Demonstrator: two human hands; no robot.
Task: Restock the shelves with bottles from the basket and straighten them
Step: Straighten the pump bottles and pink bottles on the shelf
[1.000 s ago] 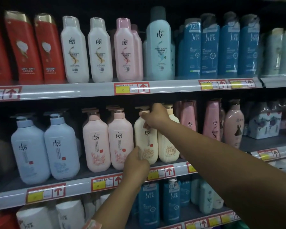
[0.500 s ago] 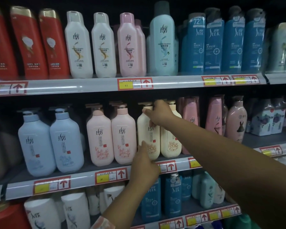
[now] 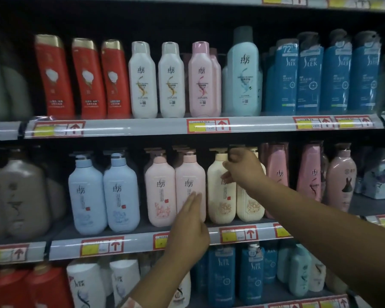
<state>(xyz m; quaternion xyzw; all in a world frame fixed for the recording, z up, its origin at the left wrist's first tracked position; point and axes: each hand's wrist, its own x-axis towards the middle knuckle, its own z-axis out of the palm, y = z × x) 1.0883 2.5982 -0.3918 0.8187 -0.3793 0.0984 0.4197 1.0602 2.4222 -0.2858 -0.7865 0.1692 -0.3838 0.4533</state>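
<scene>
On the middle shelf (image 3: 138, 243) stand two cream pump bottles side by side. My right hand (image 3: 242, 168) reaches in from the right. Its curled fingers grip the neck of the right cream bottle (image 3: 250, 204) and touch the shoulder of the left cream bottle (image 3: 220, 196). My left hand (image 3: 188, 227) comes up from below with straight fingers. The fingertips press against the lower front of the right pink pump bottle (image 3: 190, 174), which stands tight against another pink bottle (image 3: 159, 187). No basket is in view.
Two light blue pump bottles (image 3: 103, 192) stand left of the pink pair, and pink tapered bottles (image 3: 309, 174) to the right. The upper shelf (image 3: 142, 126) carries red, white, pink, teal and blue bottles. Blue and white bottles fill the lower shelf (image 3: 220, 274).
My left hand left the base of the left cream bottle and moved left onto the pink bottle, fingers now straight. My right hand stays at the cream bottles' tops. The view tilted upward.
</scene>
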